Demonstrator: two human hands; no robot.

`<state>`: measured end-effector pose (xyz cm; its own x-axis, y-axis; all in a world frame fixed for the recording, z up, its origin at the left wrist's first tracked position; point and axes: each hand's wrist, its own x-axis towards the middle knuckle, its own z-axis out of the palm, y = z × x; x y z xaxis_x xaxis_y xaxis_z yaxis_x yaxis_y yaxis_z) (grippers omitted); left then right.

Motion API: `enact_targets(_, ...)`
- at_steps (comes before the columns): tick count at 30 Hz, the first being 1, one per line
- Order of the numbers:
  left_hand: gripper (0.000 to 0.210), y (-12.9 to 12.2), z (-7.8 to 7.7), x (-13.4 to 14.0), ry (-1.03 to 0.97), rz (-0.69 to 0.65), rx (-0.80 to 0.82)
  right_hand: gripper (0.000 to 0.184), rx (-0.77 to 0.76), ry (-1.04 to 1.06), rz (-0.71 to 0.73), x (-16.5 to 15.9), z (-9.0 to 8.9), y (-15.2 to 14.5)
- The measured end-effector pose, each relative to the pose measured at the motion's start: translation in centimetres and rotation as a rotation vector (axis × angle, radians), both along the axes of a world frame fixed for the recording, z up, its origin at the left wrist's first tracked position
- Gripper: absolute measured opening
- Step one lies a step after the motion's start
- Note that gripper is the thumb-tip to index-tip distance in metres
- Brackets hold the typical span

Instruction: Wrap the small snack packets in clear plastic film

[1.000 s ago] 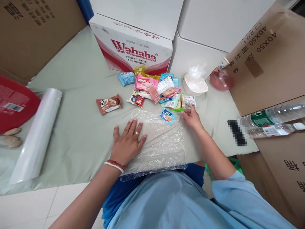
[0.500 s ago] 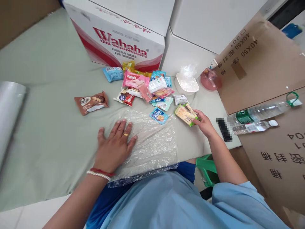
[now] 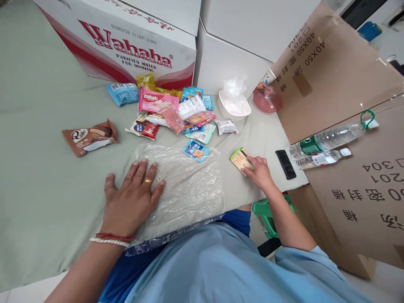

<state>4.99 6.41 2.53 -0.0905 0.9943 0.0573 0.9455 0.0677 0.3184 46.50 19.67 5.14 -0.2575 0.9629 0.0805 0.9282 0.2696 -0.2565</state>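
Observation:
My left hand [image 3: 131,198] lies flat with its fingers spread, over the left edge of a clear plastic bag [image 3: 189,191] laid out on the cloth-covered table. On the right, my right hand [image 3: 259,171] grips a packet of crackers [image 3: 240,160] with a green edge, low at the table surface. A small blue snack sachet [image 3: 195,150] lies on the bag's far edge. Behind it is a pile of snacks, among them a pink wafer packet [image 3: 158,101], a red and white packet [image 3: 143,127] and a white sachet [image 3: 226,127]. A brown cookie packet [image 3: 91,136] lies apart at the left.
A Wahaha water carton [image 3: 126,50] stands behind the snacks. A white bowl [image 3: 233,105] with clear plastic in it and a pink bowl [image 3: 267,97] sit beside the cardboard [image 3: 315,75]. A phone [image 3: 285,164] and two plastic bottles [image 3: 334,136] lie at the right.
My right hand has brought the cracker packet nearer to me and down to the table, turning it. My left hand stays flat on the bag. The whole view has shifted.

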Motion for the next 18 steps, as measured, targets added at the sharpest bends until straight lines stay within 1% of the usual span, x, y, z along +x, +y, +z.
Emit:
enact_targets(2,0.066,0.0,0.1,0.1,0.006,0.002,-0.001,0.043,0.020,-0.062,0.002,-0.5,0.2,-0.3)
enact_targets(4,0.067,-0.1,0.2,0.2,0.007,0.004,-0.004,0.038,0.029,-0.112,0.073,-0.8,0.5,-1.0)
enact_targets(6,0.068,-0.1,0.3,0.2,0.006,0.000,-0.004,0.040,0.004,-0.133,0.175,-1.2,0.7,-2.1)
enact_targets(8,0.069,-0.1,0.3,0.1,0.003,-0.006,0.003,0.048,-0.022,-0.102,0.241,-1.5,0.7,-3.2)
enact_targets(10,0.068,-0.1,0.3,0.1,-0.004,-0.009,0.015,0.053,-0.010,-0.055,0.237,-1.7,0.3,-4.0)
enact_targets(13,0.066,-0.2,0.1,0.1,-0.012,-0.004,0.035,0.052,0.042,-0.017,0.193,-1.6,-0.6,-4.4)
enact_targets(16,0.063,-0.4,0.0,0.3,-0.014,0.004,0.054,0.051,0.076,-0.004,0.176,-1.0,-1.3,-3.8)
enact_targets(18,0.060,-0.6,-0.2,0.4,-0.008,0.015,0.067,0.052,0.043,-0.022,0.174,-0.7,-1.3,-3.0)
